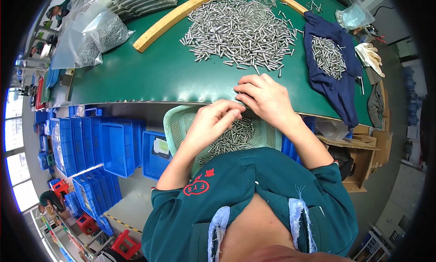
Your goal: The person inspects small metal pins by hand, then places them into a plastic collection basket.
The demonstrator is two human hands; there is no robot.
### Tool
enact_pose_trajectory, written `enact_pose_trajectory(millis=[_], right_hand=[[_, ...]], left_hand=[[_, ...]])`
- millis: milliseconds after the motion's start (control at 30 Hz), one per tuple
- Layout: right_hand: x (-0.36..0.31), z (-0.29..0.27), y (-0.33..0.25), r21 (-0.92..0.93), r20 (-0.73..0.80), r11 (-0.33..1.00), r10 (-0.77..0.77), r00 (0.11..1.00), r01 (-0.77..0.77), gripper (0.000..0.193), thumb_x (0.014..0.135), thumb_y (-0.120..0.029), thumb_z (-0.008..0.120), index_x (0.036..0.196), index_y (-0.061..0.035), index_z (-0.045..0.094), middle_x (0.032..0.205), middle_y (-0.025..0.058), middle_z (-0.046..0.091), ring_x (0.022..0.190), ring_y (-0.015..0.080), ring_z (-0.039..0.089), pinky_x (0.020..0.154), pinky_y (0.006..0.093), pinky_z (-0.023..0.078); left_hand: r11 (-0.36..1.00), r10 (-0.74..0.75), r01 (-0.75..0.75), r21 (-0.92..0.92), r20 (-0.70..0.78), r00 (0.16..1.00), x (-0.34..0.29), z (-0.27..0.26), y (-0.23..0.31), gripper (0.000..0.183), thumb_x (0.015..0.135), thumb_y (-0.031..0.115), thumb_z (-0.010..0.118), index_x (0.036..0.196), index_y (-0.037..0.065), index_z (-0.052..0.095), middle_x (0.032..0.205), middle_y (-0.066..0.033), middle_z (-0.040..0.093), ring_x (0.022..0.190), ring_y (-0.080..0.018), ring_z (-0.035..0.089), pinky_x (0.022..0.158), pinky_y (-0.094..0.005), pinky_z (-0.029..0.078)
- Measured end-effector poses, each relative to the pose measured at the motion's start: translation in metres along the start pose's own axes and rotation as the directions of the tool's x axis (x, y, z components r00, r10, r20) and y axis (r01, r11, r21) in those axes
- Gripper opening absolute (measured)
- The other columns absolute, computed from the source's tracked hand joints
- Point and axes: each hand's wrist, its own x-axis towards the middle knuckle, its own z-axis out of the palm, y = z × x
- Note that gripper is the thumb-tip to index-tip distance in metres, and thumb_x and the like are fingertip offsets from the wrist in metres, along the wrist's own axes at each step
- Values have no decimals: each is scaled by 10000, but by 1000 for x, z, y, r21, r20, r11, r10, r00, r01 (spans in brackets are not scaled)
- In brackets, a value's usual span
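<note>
At the table's front edge my left hand (212, 122) and my right hand (267, 97) come together, fingertips almost touching. Both are closed in a pinch. What they hold is too small to make out, though a metallic glint shows by the right fingertips. Beyond them, a big heap of small silver metal pins (240, 30) is spread on the green table (150, 80). Below my hands, partly covered by them, a pale green perforated basket (175, 126) holds many similar metal pins (234, 137).
Wooden strips (175, 18) border the heap. On the right lies dark blue cloth (334, 96) with more pins (328, 58), beside white gloves (370, 58). Clear bags of pins (106, 33) sit at the left. Blue bins (119, 146) stand below left; a cardboard box (359, 171) is below right.
</note>
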Motion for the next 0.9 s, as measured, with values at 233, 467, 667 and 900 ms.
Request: enact_pose_trajectory(millis=[233,467,667,900], right_hand=[[-12,-13,2,48,25,998,34,999,-35,127,784,-201,668,894,-140,682,951,-49,622,782,173,575,662,309,511],[-23,-31,-7,173,142,982,44,989,-68,156,793,-132,663,946,-106,682,983,3,640,850,203,616,713,322,518],[-26,-32,-6,282,172,953,59,983,-106,230,811,-72,645,1041,-90,652,994,47,634,833,232,634,708,334,521],[-27,-34,-10,322,236,920,150,960,-223,374,822,-37,633,1190,-93,593,999,70,624,817,188,633,688,310,519]], left_hand=[[737,-208,360,-572,315,926,11,12,-33,356,976,243,503,1193,-34,555,1110,-151,647,927,-204,667,794,-293,544],[498,-161,513,-700,507,847,22,8,-32,357,993,219,453,1200,-65,516,1141,-208,616,1070,-318,623,878,-402,546],[657,-232,454,-602,411,882,19,22,-27,364,975,263,509,1170,-41,547,1094,-169,648,1001,-259,658,851,-349,556],[856,-198,294,-425,255,946,10,28,-19,340,993,228,476,1196,-37,539,1094,-142,650,965,-206,666,820,-298,544]])
